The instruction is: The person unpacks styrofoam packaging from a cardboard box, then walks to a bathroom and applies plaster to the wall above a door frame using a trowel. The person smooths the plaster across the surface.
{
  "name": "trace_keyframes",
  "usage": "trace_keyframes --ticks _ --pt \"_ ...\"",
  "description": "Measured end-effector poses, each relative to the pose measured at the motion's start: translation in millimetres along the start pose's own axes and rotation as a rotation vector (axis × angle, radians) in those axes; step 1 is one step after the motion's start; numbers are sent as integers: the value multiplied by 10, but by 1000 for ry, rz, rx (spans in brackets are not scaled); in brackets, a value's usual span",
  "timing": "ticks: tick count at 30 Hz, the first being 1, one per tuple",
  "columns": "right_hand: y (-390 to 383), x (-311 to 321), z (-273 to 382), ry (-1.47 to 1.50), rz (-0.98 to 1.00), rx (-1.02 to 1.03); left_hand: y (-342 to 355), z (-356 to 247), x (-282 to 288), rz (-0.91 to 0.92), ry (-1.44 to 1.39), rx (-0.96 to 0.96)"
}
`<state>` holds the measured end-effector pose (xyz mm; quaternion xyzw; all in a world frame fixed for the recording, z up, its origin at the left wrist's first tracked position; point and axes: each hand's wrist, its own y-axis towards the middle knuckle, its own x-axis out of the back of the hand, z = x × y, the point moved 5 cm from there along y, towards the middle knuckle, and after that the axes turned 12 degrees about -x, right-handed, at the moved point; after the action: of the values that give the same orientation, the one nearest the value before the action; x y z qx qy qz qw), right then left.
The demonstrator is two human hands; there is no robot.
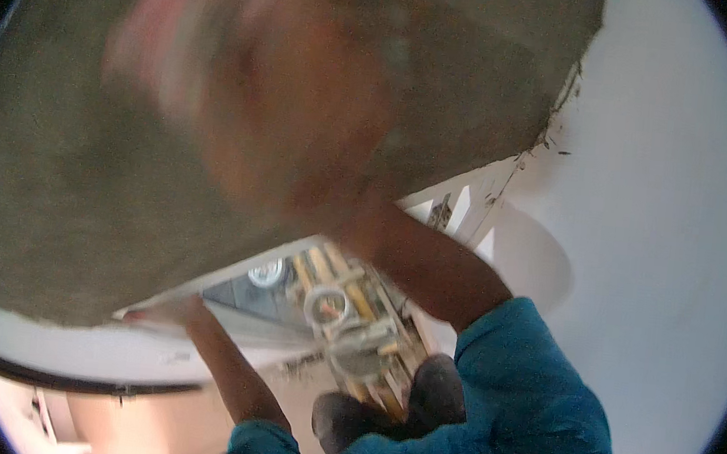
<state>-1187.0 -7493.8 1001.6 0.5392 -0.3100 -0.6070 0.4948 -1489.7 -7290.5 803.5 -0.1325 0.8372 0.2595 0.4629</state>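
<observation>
A broad slab-like surface of grey, cement-like plaster (60,198) fills the upper left. Over it passes my right hand (307,90), heavily smeared by motion. At that hand's left side is a blurred pink and whitish thing (158,45), which the hand seems to be closed on; its kind does not show. Down at the lower edge of the plaster, my left hand (170,309) lies close to or against the rim. Its fingers are too blurred to read.
A smooth white wall (662,212) rises on the right, meeting the plaster at a rough, dirt-flecked edge. Far below are yellowish timber planks (361,297), a round white bucket (327,308), another round white container (267,272), and my dark-clad knees (438,390).
</observation>
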Motion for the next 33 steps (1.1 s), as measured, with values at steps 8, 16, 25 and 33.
trace_keyframes --ticks 8,16,25,33 --pt "-10 64 -56 218 -17 -362 -23 19 13 -39 -196 337" --pt "-101 -204 479 298 154 -323 -417 -969 1191 -175 492 827" --pt "-63 -16 364 434 471 -575 -1146 -1951 2470 -22 1081 1107" --pt "-250 87 324 234 597 -317 -1398 -2132 2390 143 1213 1199"
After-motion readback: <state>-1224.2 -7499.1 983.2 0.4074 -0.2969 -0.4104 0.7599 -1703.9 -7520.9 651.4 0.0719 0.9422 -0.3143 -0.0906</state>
